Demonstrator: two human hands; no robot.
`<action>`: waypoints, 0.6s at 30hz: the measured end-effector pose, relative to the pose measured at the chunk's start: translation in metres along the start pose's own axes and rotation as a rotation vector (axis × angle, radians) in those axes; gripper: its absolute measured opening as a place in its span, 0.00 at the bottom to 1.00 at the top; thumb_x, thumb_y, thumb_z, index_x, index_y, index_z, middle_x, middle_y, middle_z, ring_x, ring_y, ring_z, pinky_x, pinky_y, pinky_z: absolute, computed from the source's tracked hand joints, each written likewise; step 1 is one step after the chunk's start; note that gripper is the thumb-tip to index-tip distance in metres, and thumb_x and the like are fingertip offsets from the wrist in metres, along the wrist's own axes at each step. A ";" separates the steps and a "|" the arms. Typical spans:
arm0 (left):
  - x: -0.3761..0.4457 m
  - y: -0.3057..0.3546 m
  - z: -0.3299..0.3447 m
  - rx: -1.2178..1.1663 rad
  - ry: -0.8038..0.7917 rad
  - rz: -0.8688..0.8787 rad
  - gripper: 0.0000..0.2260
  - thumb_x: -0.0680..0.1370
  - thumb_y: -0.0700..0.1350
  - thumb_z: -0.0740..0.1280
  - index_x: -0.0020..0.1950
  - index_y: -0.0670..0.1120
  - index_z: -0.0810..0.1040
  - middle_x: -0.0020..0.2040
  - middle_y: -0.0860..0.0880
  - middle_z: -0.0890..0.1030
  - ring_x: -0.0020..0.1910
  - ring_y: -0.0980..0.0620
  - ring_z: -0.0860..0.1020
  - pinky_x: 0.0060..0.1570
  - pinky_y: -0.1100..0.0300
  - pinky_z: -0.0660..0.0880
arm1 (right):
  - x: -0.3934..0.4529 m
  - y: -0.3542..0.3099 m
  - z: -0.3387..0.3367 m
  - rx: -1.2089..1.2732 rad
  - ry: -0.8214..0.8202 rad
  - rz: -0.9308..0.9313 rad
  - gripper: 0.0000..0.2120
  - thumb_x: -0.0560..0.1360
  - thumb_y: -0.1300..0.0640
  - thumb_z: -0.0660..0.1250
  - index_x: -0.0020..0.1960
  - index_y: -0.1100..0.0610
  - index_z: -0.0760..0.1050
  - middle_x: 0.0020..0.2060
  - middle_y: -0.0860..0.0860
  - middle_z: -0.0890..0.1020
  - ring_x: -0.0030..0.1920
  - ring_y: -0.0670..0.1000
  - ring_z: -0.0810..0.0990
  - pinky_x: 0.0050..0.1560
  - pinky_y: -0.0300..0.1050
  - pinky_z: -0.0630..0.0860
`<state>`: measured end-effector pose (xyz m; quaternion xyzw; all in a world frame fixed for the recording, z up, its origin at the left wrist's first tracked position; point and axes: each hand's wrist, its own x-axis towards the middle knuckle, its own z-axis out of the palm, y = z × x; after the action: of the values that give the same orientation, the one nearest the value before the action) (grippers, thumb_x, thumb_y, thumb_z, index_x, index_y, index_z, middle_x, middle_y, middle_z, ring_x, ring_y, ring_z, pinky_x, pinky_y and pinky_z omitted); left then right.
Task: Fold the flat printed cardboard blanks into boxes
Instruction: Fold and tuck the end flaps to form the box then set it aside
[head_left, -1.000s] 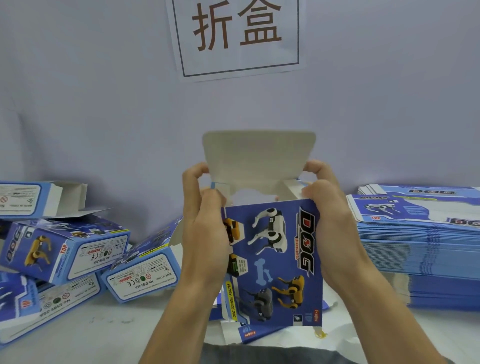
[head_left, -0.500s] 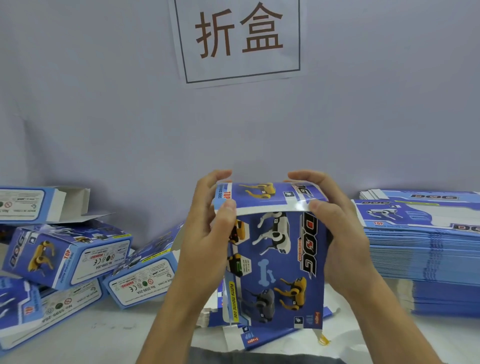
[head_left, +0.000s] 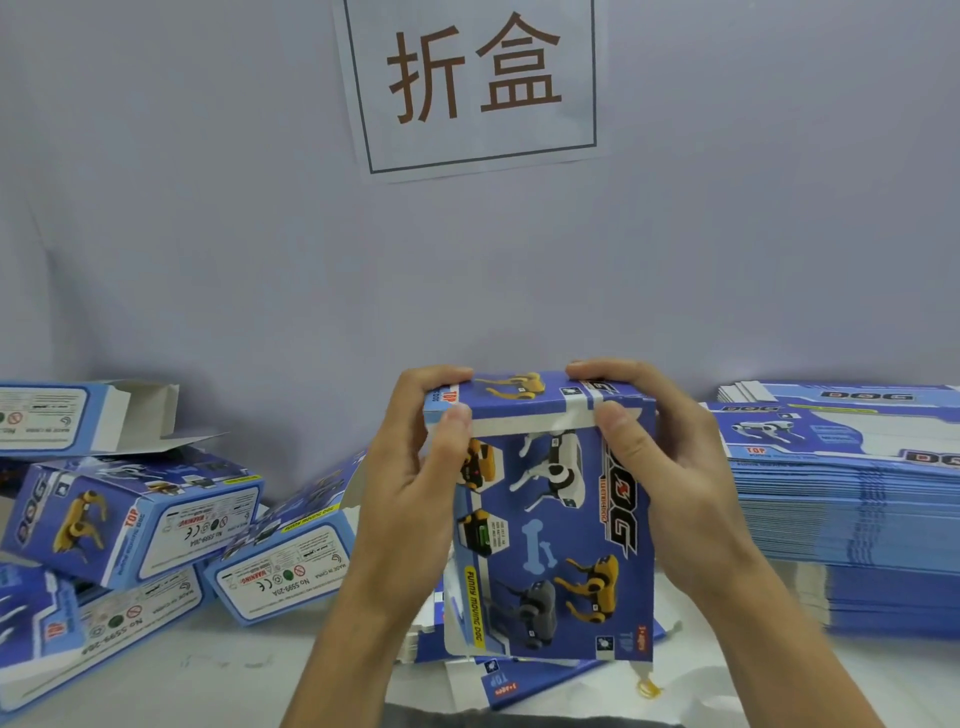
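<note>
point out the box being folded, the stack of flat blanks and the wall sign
box being folded (head_left: 550, 525), head view, printed front panel
stack of flat blanks (head_left: 852, 519), head view, side edges
wall sign (head_left: 472, 78), head view, printed characters

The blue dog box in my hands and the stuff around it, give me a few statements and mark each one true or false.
1. Both hands grip the blue dog box near its top. True: the left hand and the right hand hold it from either side.
2. The box's top flap stands straight up. False: it is folded down over the top.
3. The stack of flat blanks lies to the right. True.
4. The folded boxes are piled on the right. False: they lie on the left.
5. The wall sign carries brown characters. True.
</note>
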<state>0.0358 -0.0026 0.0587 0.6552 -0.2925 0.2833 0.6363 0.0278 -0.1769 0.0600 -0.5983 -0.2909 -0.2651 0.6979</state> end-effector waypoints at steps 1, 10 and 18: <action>0.000 0.002 0.005 -0.050 0.050 -0.030 0.08 0.79 0.57 0.60 0.53 0.58 0.75 0.44 0.48 0.84 0.42 0.45 0.84 0.38 0.50 0.81 | 0.000 0.000 0.003 -0.008 0.006 -0.009 0.09 0.77 0.51 0.63 0.55 0.48 0.80 0.45 0.53 0.87 0.44 0.56 0.87 0.39 0.51 0.84; 0.000 0.014 0.018 -0.159 0.186 -0.064 0.12 0.77 0.64 0.60 0.56 0.63 0.73 0.46 0.39 0.80 0.47 0.28 0.79 0.40 0.27 0.76 | 0.002 -0.005 0.014 0.024 0.071 0.017 0.07 0.76 0.46 0.65 0.52 0.43 0.77 0.49 0.59 0.84 0.45 0.57 0.87 0.42 0.52 0.83; -0.002 0.011 0.012 -0.268 0.092 -0.059 0.06 0.80 0.52 0.60 0.52 0.58 0.76 0.48 0.47 0.85 0.45 0.44 0.86 0.34 0.53 0.82 | 0.001 -0.006 0.010 0.255 0.068 0.096 0.06 0.73 0.54 0.66 0.48 0.49 0.80 0.54 0.50 0.84 0.43 0.56 0.87 0.34 0.46 0.82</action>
<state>0.0260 -0.0150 0.0641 0.5590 -0.2789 0.2525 0.7389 0.0230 -0.1682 0.0657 -0.5086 -0.2696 -0.2124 0.7897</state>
